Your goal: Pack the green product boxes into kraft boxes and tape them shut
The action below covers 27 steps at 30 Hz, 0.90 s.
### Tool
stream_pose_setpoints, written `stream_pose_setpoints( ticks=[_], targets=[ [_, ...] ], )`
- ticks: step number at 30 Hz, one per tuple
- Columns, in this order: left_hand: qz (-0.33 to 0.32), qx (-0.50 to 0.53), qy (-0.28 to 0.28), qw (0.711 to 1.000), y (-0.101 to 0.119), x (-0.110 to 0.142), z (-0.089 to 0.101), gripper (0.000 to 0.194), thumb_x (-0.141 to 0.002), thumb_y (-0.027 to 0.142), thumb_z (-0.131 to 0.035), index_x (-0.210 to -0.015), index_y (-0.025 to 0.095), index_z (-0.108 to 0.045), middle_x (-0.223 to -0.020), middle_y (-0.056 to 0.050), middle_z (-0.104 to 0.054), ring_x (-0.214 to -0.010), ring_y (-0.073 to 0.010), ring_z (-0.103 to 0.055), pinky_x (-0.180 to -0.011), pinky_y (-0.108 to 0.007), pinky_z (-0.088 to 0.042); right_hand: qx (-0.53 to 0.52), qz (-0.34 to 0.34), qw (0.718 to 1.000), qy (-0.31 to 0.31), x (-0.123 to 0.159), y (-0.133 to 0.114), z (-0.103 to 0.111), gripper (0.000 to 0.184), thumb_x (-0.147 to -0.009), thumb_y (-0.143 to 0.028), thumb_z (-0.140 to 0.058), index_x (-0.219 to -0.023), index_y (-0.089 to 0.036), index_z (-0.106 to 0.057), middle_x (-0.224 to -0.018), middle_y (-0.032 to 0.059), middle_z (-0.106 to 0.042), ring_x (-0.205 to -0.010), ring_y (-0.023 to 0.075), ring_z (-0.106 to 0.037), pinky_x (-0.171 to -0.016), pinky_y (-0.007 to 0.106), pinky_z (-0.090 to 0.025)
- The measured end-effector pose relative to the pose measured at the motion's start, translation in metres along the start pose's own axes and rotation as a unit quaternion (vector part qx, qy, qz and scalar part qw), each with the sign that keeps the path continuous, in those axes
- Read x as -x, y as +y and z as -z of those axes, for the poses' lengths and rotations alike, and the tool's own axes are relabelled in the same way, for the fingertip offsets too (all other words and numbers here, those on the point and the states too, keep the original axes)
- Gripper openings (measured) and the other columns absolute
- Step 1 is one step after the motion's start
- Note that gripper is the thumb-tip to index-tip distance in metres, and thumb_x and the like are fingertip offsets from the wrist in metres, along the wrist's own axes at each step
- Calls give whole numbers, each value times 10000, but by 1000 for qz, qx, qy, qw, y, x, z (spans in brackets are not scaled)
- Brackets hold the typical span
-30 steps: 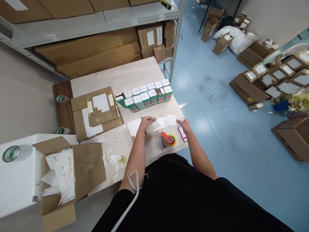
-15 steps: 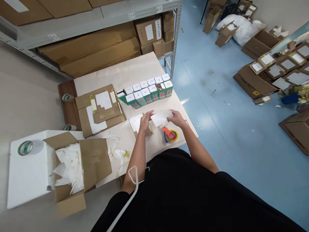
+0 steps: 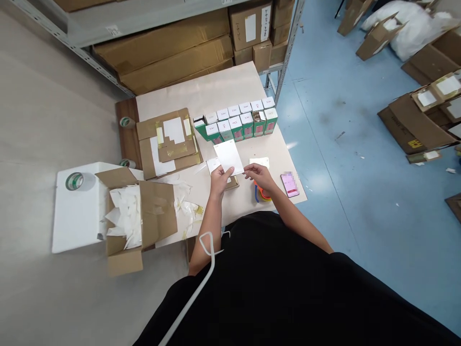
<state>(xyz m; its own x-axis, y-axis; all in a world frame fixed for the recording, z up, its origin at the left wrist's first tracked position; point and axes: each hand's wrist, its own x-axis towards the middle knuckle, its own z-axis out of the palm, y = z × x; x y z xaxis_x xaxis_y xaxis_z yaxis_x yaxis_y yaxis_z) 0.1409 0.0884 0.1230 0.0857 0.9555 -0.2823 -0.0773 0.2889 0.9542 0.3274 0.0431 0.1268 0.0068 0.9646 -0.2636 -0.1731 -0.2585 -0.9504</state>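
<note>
Slanting lengthwise, white paper (image 3: 228, 156) points toward green boxes (image 3: 236, 129).

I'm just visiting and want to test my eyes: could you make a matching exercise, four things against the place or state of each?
1. Left hand
2. Phone
3. Green-and-white boxes
4. Open carton

A. Lying near a corner of the table
B. Holding a white sheet
C. Filled with crumpled white paper
D. Standing in two rows

Pairs: 1-B, 2-A, 3-D, 4-C
</note>
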Motion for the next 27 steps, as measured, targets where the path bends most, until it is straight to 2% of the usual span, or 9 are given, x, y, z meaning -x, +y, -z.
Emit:
stream_pose_setpoints(
  ticks=[9, 13, 15, 18, 20, 24, 25, 27],
  targets=[
    [-35, -26, 10, 999, 3, 0, 0, 511, -708, 538, -875, -1018, 145, -775, -995, -90, -810, -980, -258, -736, -930, -394, -564, 7, -13, 1000, 13, 0, -3, -9, 181, -787, -371, -730, -859, -212, -682, -868, 30, -758, -769, 168, -677, -724, 303, -516],
    [-36, -33, 1, 999, 0, -2, 1, 513, -738, 549, -846, -1050, 148, -769, -1042, -102, -800, -1029, -276, -727, -951, -410, -556, 7, -8, 1000, 13, -1, -1, -10, 189, -788, -389, -723, -831, -216, -659, -848, 28, -760, -754, 164, -670, -731, 306, -519],
    [-32, -54, 5, 998, 0, -1, 1, 542, -759, 526, -834, -1148, 158, -748, -1120, -115, -781, -1082, -285, -713, -972, -418, -548, 9, -2, 1000, 11, -1, -1, -10, 212, -802, -418, -721, -836, -219, -653, -852, 30, -761, -755, 165, -669, -728, 305, -516],
    [-57, -130, 60, 988, 5, 3, -1, 697, -748, 445, -865, -1373, 227, -647, -1324, -114, -702, -1246, -294, -639, -1038, -412, -515, 9, 14, 1000, 11, 0, -2, -12, 254, -835, -474, -708, -875, -229, -651, -883, 25, -758, -762, 162, -663, -726, 300, -514],
    [-84, -162, 60, 981, 10, 7, -3, 737, -738, 422, -883, -1409, 257, -627, -1383, -108, -665, -1308, -298, -598, -1060, -404, -501, 10, 32, 999, 6, 2, -4, -14, 279, -853, -508, -701, -896, -237, -650, -871, 10, -737, -757, 157, -653, -735, 301, -518],
    [-62, -124, -82, 987, 14, 13, -6, 536, -744, 509, -870, -1161, 188, -774, -1125, -108, -767, -1091, -282, -701, -943, -376, -556, 18, 59, 998, -20, 6, -9, -19, 306, -874, -543, -698, -909, -244, -646, -785, -15, -668, -759, 161, -640, -765, 310, -527],
    [-54, -107, -86, 989, 12, 13, -7, 500, -761, 546, -847, -1091, 174, -793, -1056, -101, -781, -1032, -271, -713, -914, -367, -564, 21, 64, 997, -26, 7, -9, -20, 312, -874, -550, -698, -908, -245, -643, -783, -15, -663, -764, 163, -640, -771, 312, -529],
    [-45, -72, -49, 995, 9, 13, -7, 509, -822, 629, -759, -1019, 162, -803, -977, -84, -789, -963, -252, -721, -876, -355, -573, 23, 73, 996, -34, 9, -9, -21, 324, -866, -562, -701, -893, -246, -635, -842, -3, -678, -778, 165, -643, -779, 315, -531]
  ],
)
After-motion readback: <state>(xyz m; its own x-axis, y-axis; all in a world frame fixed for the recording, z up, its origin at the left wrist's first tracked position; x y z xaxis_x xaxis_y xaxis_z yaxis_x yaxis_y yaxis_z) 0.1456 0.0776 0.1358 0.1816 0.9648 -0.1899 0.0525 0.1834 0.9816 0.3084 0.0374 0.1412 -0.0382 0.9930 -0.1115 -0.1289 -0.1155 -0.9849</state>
